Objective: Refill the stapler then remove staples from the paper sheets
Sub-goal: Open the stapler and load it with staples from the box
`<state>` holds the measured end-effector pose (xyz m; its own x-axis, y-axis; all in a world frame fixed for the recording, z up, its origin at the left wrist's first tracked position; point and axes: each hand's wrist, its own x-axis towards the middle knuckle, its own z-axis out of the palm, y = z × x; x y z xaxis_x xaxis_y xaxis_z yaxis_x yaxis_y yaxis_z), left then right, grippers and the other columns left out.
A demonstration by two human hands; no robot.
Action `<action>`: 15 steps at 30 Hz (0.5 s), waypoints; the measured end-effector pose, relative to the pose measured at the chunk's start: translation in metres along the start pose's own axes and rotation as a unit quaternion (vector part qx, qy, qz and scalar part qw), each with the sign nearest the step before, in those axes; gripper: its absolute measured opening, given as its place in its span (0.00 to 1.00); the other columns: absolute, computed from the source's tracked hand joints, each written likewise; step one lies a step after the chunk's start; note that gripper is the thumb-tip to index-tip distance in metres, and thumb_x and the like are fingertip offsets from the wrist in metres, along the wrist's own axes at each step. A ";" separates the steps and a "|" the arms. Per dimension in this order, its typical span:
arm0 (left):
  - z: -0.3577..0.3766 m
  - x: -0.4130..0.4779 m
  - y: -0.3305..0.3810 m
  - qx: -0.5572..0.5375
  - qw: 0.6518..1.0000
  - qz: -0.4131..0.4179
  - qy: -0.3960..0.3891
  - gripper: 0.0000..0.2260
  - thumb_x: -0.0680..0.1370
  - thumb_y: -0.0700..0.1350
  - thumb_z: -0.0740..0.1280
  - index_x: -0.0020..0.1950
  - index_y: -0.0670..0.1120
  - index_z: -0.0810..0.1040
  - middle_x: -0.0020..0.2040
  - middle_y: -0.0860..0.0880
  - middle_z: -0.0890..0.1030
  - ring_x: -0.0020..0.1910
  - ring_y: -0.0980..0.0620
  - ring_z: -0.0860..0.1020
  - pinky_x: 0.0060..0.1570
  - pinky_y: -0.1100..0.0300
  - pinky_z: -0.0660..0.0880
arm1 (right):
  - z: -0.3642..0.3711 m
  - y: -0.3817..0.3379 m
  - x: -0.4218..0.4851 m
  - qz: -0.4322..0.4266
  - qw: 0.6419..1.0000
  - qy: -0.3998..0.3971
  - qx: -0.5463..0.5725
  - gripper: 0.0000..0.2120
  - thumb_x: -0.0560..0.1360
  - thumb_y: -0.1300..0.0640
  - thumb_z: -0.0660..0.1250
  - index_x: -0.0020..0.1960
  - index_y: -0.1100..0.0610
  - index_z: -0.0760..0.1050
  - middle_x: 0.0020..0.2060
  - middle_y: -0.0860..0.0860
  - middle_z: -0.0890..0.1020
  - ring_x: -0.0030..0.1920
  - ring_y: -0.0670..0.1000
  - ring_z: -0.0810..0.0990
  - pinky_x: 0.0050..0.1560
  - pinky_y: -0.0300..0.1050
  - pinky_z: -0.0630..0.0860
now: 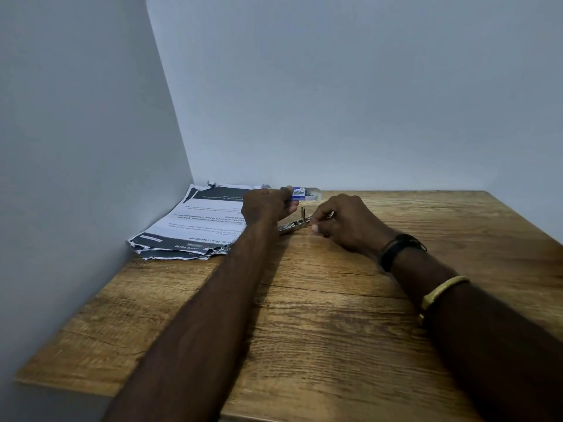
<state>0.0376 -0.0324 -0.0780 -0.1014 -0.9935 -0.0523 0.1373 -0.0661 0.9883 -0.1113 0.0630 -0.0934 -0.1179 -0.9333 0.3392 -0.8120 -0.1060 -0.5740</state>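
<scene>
While the left hand curls by the stapler, grip unclear, the right hand pinches staples.

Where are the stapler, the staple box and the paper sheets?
stapler (pixel 293 226): head view, on its exposed metal body.
staple box (pixel 301 192): head view, on its blue sleeve.
paper sheets (pixel 198 222): head view, on the top sheet's white middle.

A wooden table with strong brown grain and dark lines running across it fills the lower part of the view. It stands in a corner where 2 plain pale grey walls meet, the left wall and the back wall. 2 bands circle 1 forearm, a black band at the wrist and a yellow band further up.
</scene>
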 end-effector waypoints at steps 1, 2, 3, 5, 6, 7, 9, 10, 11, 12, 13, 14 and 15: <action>-0.001 0.000 0.000 0.002 1.000 -0.001 0.005 0.10 0.71 0.39 0.78 0.33 0.41 0.80 0.28 0.47 0.84 0.35 0.44 0.86 0.55 0.45 0.84 | -0.002 0.000 0.000 -0.007 1.000 0.013 0.017 0.07 0.73 0.58 0.78 0.40 0.47 0.85 0.38 0.41 0.83 0.43 0.40 0.80 0.41 0.37 0.72; -0.001 0.001 0.000 0.005 1.000 -0.003 0.009 0.10 0.71 0.39 0.78 0.33 0.42 0.80 0.28 0.47 0.84 0.36 0.44 0.87 0.55 0.45 0.84 | -0.003 -0.001 0.001 -0.017 0.999 0.025 0.027 0.06 0.73 0.58 0.78 0.41 0.48 0.85 0.38 0.41 0.82 0.43 0.39 0.79 0.41 0.37 0.71; -0.002 0.001 -0.001 0.006 1.000 -0.003 0.012 0.10 0.71 0.39 0.79 0.33 0.41 0.81 0.28 0.46 0.85 0.35 0.44 0.87 0.54 0.45 0.84 | -0.005 -0.002 0.001 -0.028 0.998 0.039 0.028 0.04 0.73 0.58 0.78 0.42 0.49 0.86 0.38 0.41 0.82 0.42 0.38 0.78 0.41 0.37 0.70; -0.002 0.000 -0.001 0.004 1.000 -0.004 0.010 0.09 0.71 0.38 0.79 0.34 0.40 0.81 0.29 0.45 0.85 0.34 0.45 0.87 0.50 0.47 0.85 | -0.008 -0.003 0.003 -0.039 0.995 0.083 0.029 0.02 0.73 0.56 0.78 0.44 0.50 0.86 0.39 0.42 0.82 0.41 0.38 0.76 0.40 0.37 0.68; -0.001 -0.001 -0.001 0.003 1.000 -0.004 0.005 0.09 0.71 0.38 0.79 0.34 0.40 0.82 0.29 0.45 0.85 0.33 0.46 0.87 0.49 0.48 0.85 | -0.009 -0.004 0.004 -0.037 0.993 0.110 0.034 0.01 0.73 0.55 0.77 0.45 0.50 0.86 0.40 0.43 0.82 0.40 0.39 0.76 0.39 0.37 0.68; 0.000 -0.002 0.000 0.002 1.000 -0.004 -0.001 0.09 0.71 0.38 0.79 0.34 0.40 0.81 0.29 0.44 0.85 0.33 0.46 0.86 0.47 0.49 0.85 | -0.010 -0.003 0.005 -0.034 0.989 0.139 0.039 0.01 0.73 0.55 0.77 0.45 0.51 0.86 0.42 0.45 0.82 0.40 0.39 0.75 0.39 0.37 0.68; 0.003 -0.005 0.000 0.003 1.000 -0.005 -0.019 0.09 0.71 0.37 0.78 0.35 0.40 0.81 0.29 0.44 0.84 0.32 0.47 0.86 0.42 0.53 0.85 | -0.011 -0.002 0.007 -0.028 0.981 0.190 0.036 0.02 0.74 0.55 0.76 0.47 0.52 0.86 0.43 0.47 0.82 0.40 0.41 0.75 0.41 0.38 0.68; 0.005 -0.007 0.001 0.003 0.999 -0.007 -0.032 0.09 0.72 0.37 0.78 0.36 0.39 0.80 0.29 0.44 0.84 0.30 0.48 0.85 0.39 0.56 0.85 | -0.012 -0.002 0.007 -0.023 0.977 0.209 0.031 0.03 0.74 0.55 0.75 0.47 0.52 0.86 0.42 0.47 0.82 0.41 0.40 0.75 0.42 0.39 0.68; 0.006 -0.010 0.001 0.002 0.999 -0.009 -0.046 0.08 0.73 0.36 0.77 0.36 0.39 0.80 0.29 0.44 0.84 0.29 0.50 0.84 0.36 0.59 0.85 | -0.013 -0.001 0.008 -0.016 0.975 0.221 0.028 0.03 0.74 0.55 0.75 0.47 0.52 0.87 0.42 0.47 0.82 0.41 0.40 0.75 0.42 0.38 0.68; 0.008 -0.012 0.001 0.002 0.998 -0.009 -0.059 0.08 0.74 0.36 0.76 0.37 0.39 0.80 0.29 0.44 0.84 0.28 0.51 0.84 0.34 0.61 0.84 | -0.014 -0.001 0.009 -0.009 0.974 0.226 0.026 0.03 0.74 0.54 0.75 0.46 0.51 0.87 0.41 0.46 0.82 0.41 0.39 0.75 0.41 0.38 0.67; 0.008 -0.013 0.001 0.001 0.998 -0.007 -0.070 0.08 0.74 0.36 0.76 0.37 0.38 0.80 0.28 0.45 0.84 0.27 0.52 0.83 0.32 0.63 0.83 | -0.014 0.000 0.009 -0.002 0.974 0.224 0.023 0.03 0.74 0.54 0.75 0.46 0.51 0.87 0.41 0.46 0.83 0.41 0.38 0.75 0.41 0.38 0.67; 0.009 -0.015 0.001 0.000 0.997 -0.004 -0.077 0.08 0.75 0.35 0.75 0.36 0.38 0.80 0.27 0.45 0.83 0.26 0.52 0.83 0.31 0.63 0.82 | -0.014 0.001 0.009 0.005 0.975 0.220 0.020 0.03 0.73 0.54 0.75 0.46 0.51 0.87 0.40 0.46 0.83 0.41 0.38 0.75 0.41 0.39 0.66; 0.009 -0.015 0.002 0.000 0.997 -0.002 -0.082 0.09 0.75 0.35 0.75 0.36 0.38 0.80 0.28 0.44 0.83 0.26 0.52 0.82 0.31 0.63 0.82 | -0.015 0.002 0.009 0.012 0.977 0.213 0.020 0.03 0.73 0.54 0.76 0.46 0.51 0.87 0.40 0.46 0.84 0.40 0.38 0.75 0.40 0.39 0.66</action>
<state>0.0307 -0.0164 -0.0744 -0.2621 -0.9645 -0.0312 0.1370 -0.0692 0.9881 -0.1220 0.0590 -0.0802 -0.3712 -0.7086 0.6001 -0.7845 -0.1063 -0.6109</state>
